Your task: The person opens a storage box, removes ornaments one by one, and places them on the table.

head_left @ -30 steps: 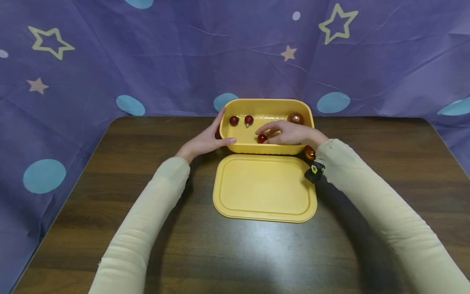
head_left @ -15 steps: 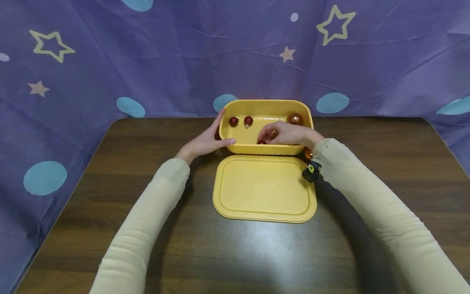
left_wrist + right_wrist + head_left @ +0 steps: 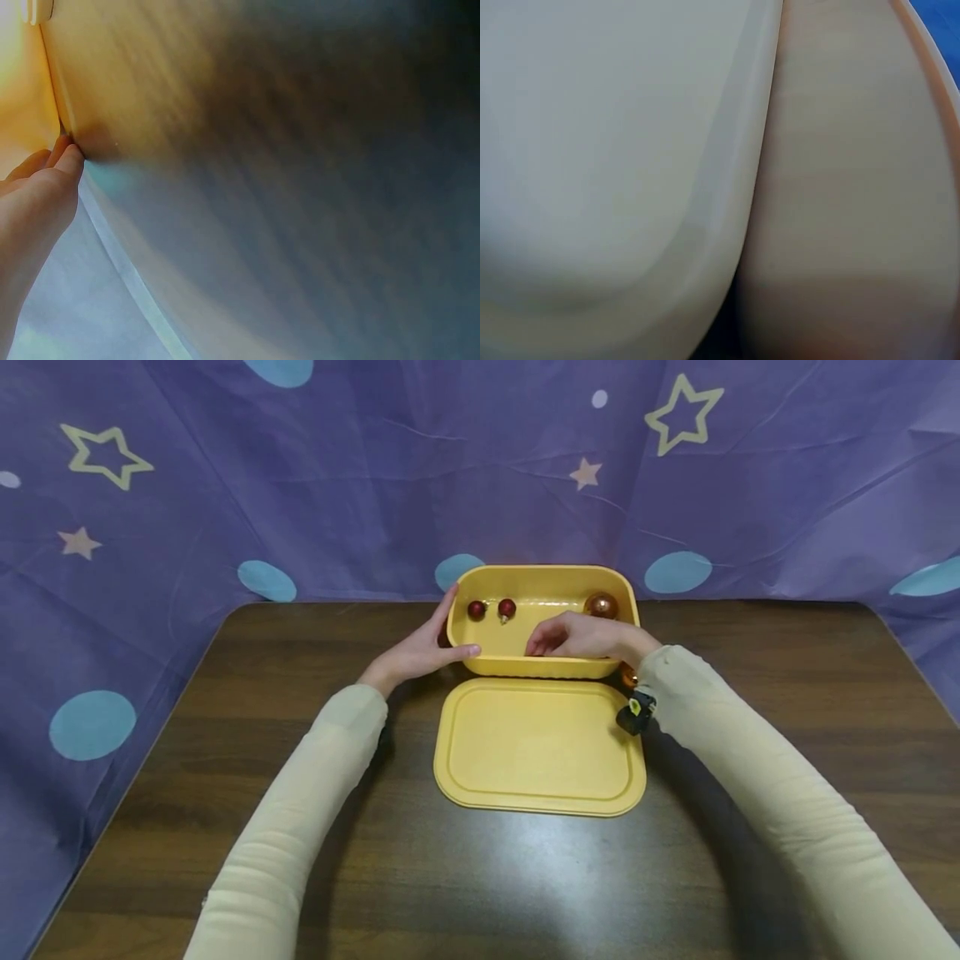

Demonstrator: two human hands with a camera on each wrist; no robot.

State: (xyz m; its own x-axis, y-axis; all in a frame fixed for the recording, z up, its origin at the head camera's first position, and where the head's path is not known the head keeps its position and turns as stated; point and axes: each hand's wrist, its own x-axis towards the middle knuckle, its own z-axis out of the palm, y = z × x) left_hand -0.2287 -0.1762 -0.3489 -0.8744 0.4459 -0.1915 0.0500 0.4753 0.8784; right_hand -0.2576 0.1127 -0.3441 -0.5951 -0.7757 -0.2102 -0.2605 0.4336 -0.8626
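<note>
On the table (image 3: 480, 893) beyond a flat lid (image 3: 540, 747), the yellow box (image 3: 540, 667) contains two small red baubles (image 3: 507, 609) and a larger copper bauble (image 3: 601, 605), the left hand (image 3: 416, 652) spread wide against its left end, the right hand (image 3: 588, 635) inside, fingers bent, whatever they hold hidden.

Box (image 3: 542, 667): upper centre of the frame, on the worktop (image 3: 225, 760), before the curtain (image 3: 360, 493).
Lid (image 3: 540, 747): just below the box, mid-frame.
First bauble (image 3: 476, 610): in the box, far left.
Second bauble (image 3: 507, 608): right of the first.
Third bauble (image 3: 601, 602): in the box's upper right corner.
Fourth bauble (image 3: 627, 676): outside, beside its lower right corner.
Left hand (image 3: 417, 652): box's left end.
Right hand (image 3: 584, 636): over its right half.
</note>
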